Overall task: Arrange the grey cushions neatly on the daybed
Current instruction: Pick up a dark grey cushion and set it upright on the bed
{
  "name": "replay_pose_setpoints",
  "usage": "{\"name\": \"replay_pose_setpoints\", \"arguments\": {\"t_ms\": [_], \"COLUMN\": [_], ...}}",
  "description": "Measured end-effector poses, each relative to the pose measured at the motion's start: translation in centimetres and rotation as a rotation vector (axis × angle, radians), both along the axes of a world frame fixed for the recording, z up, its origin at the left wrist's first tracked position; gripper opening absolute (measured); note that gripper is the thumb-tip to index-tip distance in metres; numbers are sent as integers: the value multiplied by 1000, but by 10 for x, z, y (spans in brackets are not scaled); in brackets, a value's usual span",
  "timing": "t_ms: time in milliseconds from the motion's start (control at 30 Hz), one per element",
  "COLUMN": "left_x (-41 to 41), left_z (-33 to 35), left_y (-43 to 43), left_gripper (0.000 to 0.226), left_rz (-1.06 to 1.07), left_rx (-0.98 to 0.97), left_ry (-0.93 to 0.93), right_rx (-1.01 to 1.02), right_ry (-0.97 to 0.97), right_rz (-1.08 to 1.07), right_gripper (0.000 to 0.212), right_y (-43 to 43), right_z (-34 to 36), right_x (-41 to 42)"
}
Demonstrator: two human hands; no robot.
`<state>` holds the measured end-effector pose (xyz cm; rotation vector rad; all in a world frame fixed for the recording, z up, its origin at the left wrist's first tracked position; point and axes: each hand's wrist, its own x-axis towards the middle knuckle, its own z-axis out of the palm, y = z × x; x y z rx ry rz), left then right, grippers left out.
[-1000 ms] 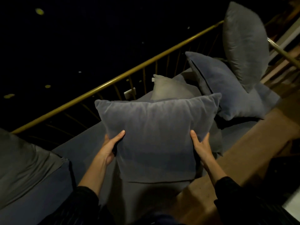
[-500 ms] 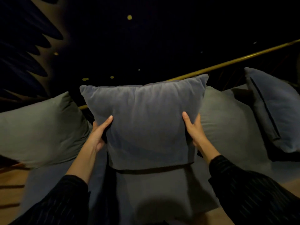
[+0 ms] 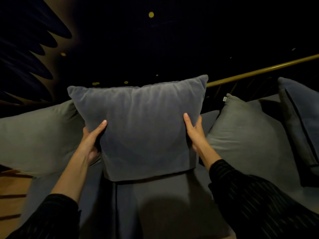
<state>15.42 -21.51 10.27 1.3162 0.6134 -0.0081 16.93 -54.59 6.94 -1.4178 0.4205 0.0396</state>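
A square blue-grey velvet cushion [image 3: 145, 128] stands upright in the middle, its lower edge down at the daybed's grey seat pad [image 3: 165, 200]. My left hand [image 3: 91, 140] grips its left side and my right hand [image 3: 195, 133] grips its right side. A paler grey cushion [image 3: 36, 137] leans at the left and another pale grey cushion [image 3: 248, 135] leans at the right. A darker blue-grey cushion [image 3: 303, 121] with a dark piped edge stands at the far right, partly cut off by the frame.
A brass rail [image 3: 259, 71] runs behind the cushions along the daybed's back, with thin bars below it. A wooden surface [image 3: 12, 195] shows at the lower left. Beyond the rail is a dark wall with small gold dots.
The held cushion moved left along the daybed into the gap between the two pale cushions. The view swung left, so the tall cushion at the far end left the frame.
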Motion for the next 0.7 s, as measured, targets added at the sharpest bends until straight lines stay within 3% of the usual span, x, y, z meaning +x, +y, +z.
{"name": "replay_pose_setpoints", "arguments": {"t_ms": [167, 367, 500, 700], "left_x": [8, 34, 50, 75], "left_z": [-2, -5, -27, -55], "left_y": [-6, -23, -58, -128], "left_gripper": [76, 81, 69, 94], "left_rz": [79, 60, 51, -23], "left_rx": [-5, -31, -48, 8], "left_ry": [-52, -144, -149, -25], "right_rx": [-17, -32, -135, -253], "right_ry": [-49, -84, -116, -41], "right_rz": [70, -13, -68, -157], "right_gripper": [65, 63, 62, 65], "right_y": [-7, -20, -50, -107], "right_z": [10, 7, 14, -9], "right_x": [31, 58, 86, 79]}}
